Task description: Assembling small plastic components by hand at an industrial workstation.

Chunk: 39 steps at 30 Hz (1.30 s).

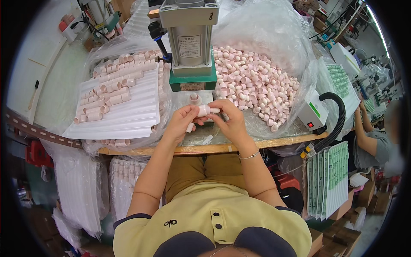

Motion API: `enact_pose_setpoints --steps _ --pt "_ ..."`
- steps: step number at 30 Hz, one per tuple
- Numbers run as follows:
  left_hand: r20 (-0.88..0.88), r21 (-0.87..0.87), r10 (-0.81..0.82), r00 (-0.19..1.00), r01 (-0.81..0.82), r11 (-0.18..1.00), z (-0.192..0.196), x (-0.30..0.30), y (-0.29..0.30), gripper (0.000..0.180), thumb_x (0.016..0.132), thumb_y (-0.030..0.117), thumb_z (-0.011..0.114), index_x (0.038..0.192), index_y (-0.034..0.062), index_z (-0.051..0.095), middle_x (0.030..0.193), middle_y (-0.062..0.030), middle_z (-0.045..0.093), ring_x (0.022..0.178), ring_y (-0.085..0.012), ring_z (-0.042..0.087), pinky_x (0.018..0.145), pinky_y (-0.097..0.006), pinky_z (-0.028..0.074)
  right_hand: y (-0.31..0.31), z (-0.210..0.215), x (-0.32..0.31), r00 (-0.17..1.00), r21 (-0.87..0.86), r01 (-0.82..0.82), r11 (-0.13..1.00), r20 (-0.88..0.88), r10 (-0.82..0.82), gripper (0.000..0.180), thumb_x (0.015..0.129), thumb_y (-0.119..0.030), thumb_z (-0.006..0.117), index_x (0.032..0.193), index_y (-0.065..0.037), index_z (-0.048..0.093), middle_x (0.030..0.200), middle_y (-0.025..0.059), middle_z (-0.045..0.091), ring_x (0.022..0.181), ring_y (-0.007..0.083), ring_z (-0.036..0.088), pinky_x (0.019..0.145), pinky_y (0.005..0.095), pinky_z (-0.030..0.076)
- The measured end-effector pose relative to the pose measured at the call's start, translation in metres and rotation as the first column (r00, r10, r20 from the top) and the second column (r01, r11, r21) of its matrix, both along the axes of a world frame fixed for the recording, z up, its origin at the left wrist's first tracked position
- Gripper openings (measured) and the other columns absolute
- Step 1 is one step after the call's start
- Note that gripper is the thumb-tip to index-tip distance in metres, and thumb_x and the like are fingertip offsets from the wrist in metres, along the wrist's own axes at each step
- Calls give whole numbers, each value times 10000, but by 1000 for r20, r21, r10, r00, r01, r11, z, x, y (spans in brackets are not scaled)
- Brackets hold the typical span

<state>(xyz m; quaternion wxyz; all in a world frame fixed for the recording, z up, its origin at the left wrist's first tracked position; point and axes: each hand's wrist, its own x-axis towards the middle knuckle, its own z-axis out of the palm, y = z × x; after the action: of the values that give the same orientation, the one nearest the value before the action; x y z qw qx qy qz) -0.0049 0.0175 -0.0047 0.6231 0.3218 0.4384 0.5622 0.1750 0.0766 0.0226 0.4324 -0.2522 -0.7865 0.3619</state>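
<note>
Just in front of the press, both of my hands meet around a pale pink cylindrical plastic part [204, 111]. My left hand [182, 122] grips its left end between thumb and fingers. A small white piece [190, 127] sticks out below the left fingers. With thumb and forefinger, my right hand [233, 123] pinches a white round-tipped piece [215, 110] at the part's right end. How far the two pieces fit together I cannot tell. Beyond my fingers a pink part with a pale tip [195, 98] stands upright under the press [191, 47], which has a green block.
Rows of pink cylinders [115, 86] lie on a white foam sheet [137, 109] at left. A heap of pink, white-tipped parts [257, 81] fills plastic wrap at right. Right of it stands a white box with a black hose [340, 111]. Another person [370, 143] works at far right.
</note>
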Motion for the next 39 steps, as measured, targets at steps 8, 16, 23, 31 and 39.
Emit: enact_pose_setpoints --steps 8,16,23,31,39 --pt "-2 -7 -51 999 51 999 -1 -4 -2 234 907 228 588 1033 31 597 835 -12 623 671 -48 544 520 -168 413 -2 -1 0 999 60 1 998 -39 1 262 722 -18 718 974 -30 648 869 96 638 752 196 606 629 261 484" --pt "-124 67 -38 992 46 997 10 -2 -4 229 884 162 616 1067 26 599 840 2 607 678 -31 517 521 -165 397 -6 -5 5 998 -6 53 999 -15 -53 292 710 -72 749 983 -36 654 791 77 640 674 172 599 580 256 469" --pt "-115 12 -5 993 6 1000 4 -5 -8 201 896 189 605 1038 47 608 760 15 586 601 -25 484 490 -169 382 -5 6 16 995 59 91 994 -41 -89 294 696 -63 759 970 -17 662 833 95 646 739 180 617 634 259 488" --pt "-93 1 -74 993 75 997 10 -1 -5 251 898 273 605 971 33 619 759 -11 610 616 -28 489 484 -164 369 -6 -1 12 999 149 35 988 -45 -29 296 668 -71 771 945 -42 671 876 94 668 787 221 631 690 301 491" --pt "-255 28 -108 961 119 992 27 4 -14 208 861 185 646 1012 44 621 834 3 628 679 -25 508 551 -167 393 -8 4 20 992 197 38 980 109 -61 288 650 -97 791 915 -42 691 797 68 675 758 179 626 685 280 466"
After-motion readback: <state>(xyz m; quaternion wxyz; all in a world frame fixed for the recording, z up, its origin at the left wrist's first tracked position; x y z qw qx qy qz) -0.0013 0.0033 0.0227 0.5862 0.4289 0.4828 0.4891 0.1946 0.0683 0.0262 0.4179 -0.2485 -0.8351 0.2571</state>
